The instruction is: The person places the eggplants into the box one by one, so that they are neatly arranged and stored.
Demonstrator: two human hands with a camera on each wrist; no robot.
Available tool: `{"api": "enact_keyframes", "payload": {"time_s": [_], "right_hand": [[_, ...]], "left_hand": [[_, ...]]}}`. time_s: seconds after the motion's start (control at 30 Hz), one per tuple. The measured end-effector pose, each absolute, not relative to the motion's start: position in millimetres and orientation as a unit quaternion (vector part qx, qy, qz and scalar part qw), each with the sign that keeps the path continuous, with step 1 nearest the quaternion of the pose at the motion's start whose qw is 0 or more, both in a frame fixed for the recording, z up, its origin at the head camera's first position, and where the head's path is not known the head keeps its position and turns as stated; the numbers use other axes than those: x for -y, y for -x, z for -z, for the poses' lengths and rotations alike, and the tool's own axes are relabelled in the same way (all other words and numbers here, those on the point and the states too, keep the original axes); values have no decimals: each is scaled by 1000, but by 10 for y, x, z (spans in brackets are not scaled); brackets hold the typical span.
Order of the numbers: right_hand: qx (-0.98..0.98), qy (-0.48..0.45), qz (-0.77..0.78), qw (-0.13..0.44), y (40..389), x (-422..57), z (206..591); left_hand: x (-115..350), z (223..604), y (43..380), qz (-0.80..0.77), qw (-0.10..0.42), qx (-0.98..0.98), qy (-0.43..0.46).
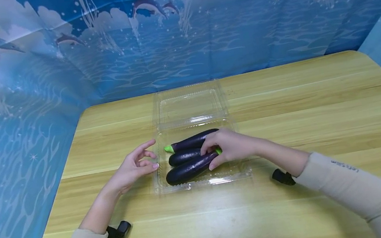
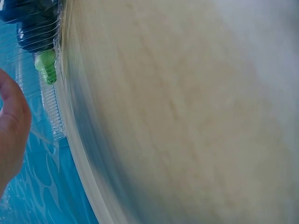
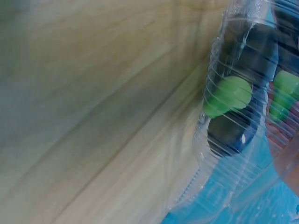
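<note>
Three dark purple eggplants lie side by side in a clear plastic clamshell box (image 1: 204, 183) in the head view. My right hand (image 1: 235, 143) pinches the nearest eggplant (image 1: 187, 171) at its green stem end, thumb on the near side. Behind it lies the middle eggplant (image 1: 183, 157), its right end hidden by that hand. The far eggplant (image 1: 194, 141) points its green stem left. At the box's left edge is my left hand (image 1: 132, 167), fingers loosely bent and holding nothing. Through the box wall the right wrist view shows green stem ends (image 3: 231, 93).
The box's clear lid (image 1: 190, 106) lies folded back toward the rear of the wooden table (image 1: 310, 116). A blue curtain (image 1: 173, 55) printed with dolphins hangs behind and at the sides. Black wrist cameras (image 1: 118, 231) sit under both forearms.
</note>
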State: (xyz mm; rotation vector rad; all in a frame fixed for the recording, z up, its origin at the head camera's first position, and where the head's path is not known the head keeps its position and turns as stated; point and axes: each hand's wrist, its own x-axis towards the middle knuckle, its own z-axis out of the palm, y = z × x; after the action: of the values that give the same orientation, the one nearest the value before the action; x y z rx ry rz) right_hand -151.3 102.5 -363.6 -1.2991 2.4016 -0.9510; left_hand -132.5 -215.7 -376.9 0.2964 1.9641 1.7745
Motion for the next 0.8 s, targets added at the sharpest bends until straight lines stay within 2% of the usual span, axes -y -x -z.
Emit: {"api": "enact_keyframes", "payload": {"time_s": [0.8], "right_hand": [[-829, 445, 319, 117, 1484, -956, 3683]], "left_hand": [[2165, 3780, 1326, -645, 237, -718, -107]]}}
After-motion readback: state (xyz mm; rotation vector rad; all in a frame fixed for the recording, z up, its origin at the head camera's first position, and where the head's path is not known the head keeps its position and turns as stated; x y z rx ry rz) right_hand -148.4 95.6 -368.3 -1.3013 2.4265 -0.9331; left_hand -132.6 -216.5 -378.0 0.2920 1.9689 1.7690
